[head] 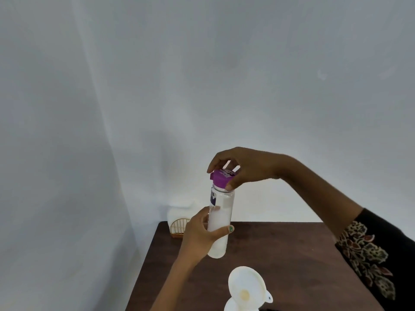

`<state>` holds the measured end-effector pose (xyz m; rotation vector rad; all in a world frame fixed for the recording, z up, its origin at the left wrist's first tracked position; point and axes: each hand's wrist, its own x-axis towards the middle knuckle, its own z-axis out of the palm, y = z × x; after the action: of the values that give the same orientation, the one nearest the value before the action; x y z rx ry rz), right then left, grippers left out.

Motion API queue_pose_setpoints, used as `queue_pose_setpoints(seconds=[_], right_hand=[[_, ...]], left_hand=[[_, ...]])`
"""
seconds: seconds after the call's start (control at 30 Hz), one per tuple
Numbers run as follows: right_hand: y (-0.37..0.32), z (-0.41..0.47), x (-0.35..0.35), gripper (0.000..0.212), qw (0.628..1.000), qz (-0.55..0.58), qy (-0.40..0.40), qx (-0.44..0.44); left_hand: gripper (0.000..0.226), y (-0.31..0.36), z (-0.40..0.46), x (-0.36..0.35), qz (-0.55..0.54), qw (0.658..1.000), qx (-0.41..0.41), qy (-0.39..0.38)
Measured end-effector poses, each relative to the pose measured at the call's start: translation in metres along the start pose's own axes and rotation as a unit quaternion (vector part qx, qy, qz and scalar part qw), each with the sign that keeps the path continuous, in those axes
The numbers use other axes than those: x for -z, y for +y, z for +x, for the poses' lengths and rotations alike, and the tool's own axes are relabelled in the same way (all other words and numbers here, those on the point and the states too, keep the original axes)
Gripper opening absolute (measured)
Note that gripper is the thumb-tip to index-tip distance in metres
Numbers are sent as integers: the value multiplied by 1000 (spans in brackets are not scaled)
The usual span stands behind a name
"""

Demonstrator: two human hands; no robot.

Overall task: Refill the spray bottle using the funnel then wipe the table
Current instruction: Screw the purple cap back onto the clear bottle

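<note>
Behind, at the far left corner of the dark wooden table (292, 254), a gold wire holder (178, 228) stands with white napkins (182, 212) in it, partly hidden by the left hand (197, 234). Near the bottom edge a white funnel (246, 286) sits in the mouth of a white spray bottle (233, 307), mostly cut off. Between them, lifted above the table, is a clear refill bottle (221, 221) holding white liquid, tilted slightly. Left fingers and thumb curl around its lower body; the right hand (242, 167) pinches its purple cap (222, 178) from above, fingertips around the rim.
</note>
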<state>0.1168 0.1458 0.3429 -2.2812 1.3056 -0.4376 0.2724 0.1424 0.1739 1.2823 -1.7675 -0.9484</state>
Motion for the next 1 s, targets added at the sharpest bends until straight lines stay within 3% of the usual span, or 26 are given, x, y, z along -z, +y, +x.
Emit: queue_pose_setpoints(seconds=[0.13, 0.27, 0.37, 0.47, 0.57, 0.63, 0.7, 0.77, 0.83, 0.9, 1.0], right_hand=[[-14, 2, 10, 47, 995, -78, -64, -7], [-20, 8, 11, 43, 987, -141, -75, -10], [-24, 9, 8, 30, 979, -186, -57, -66], [-29, 9, -2, 55, 950, -274, -13, -151], [-29, 10, -8, 75, 896, -405, 39, -176], [-27, 9, -2, 78, 898, -402, 62, -168], [-24, 8, 5, 67, 942, -311, 48, -114], [-23, 5, 9, 36, 982, -184, -22, -40], [-19, 5, 12, 30, 986, -138, -88, -37], [-18, 5, 9, 38, 969, -186, -108, -117], [-20, 6, 7, 78, 919, -301, -96, -236]], left_hand=[[67, 1, 1, 0, 12, 1000, -3, -9], [66, 3, 0, -1, 11, 1000, -2, -18], [64, 2, -1, -3, 2, 1000, -5, -23], [60, 1, -3, -4, -7, 1000, -11, -20], [61, 0, -3, -5, -4, 1000, -16, -11], [58, -2, -3, -5, -10, 1000, -19, -11], [56, -4, -4, -7, -16, 1000, -16, -16], [57, -6, -4, -9, -16, 1000, -14, -16], [59, -7, -4, -9, -16, 1000, -12, -13], [60, -9, -4, -10, -13, 1000, -16, -16], [64, -12, -6, -13, 6, 1000, -15, -20]])
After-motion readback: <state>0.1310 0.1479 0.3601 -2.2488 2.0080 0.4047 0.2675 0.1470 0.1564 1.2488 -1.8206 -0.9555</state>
